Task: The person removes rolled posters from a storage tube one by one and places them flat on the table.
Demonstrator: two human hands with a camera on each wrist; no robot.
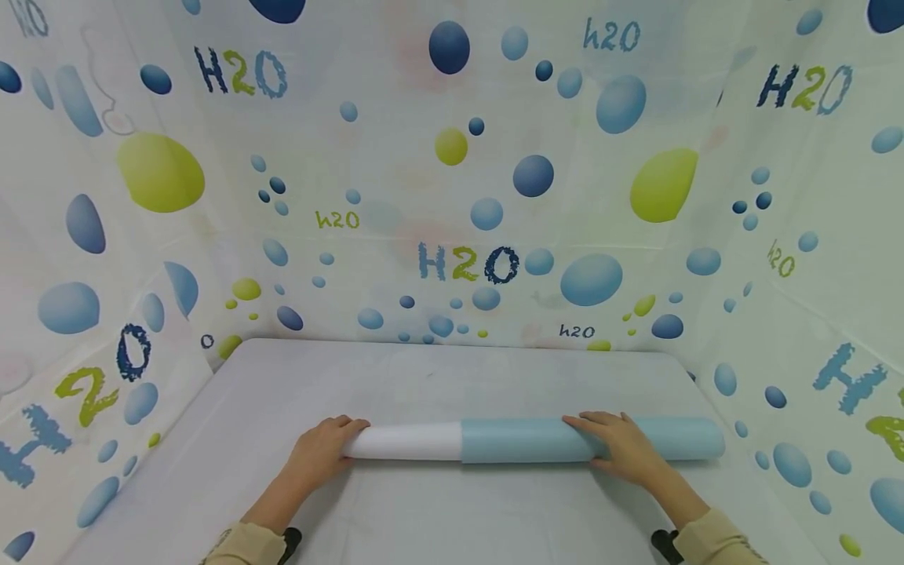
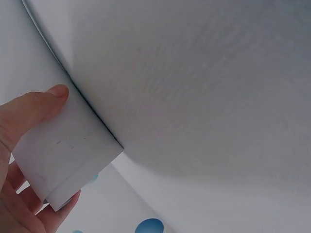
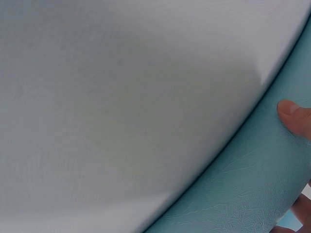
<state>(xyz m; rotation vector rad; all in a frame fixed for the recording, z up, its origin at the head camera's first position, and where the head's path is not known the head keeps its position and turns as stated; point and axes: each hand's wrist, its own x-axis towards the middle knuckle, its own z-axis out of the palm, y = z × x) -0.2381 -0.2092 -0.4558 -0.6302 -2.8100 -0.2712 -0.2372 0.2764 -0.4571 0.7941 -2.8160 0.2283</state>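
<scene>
A long roll lies left to right across the white table, its left part white and its right part light blue. My left hand holds the white end, thumb on the near side and fingers round the far side; the left wrist view shows this hand gripping the flattened-looking white end. Over the blue part lies my right hand, short of its right end. In the right wrist view, the thumb of that hand presses the blue surface, with other fingertips beyond its edge.
The white table stretches in front of and behind the roll. A white curtain printed with blue and green drops and H2O lettering hangs behind the table and along both sides.
</scene>
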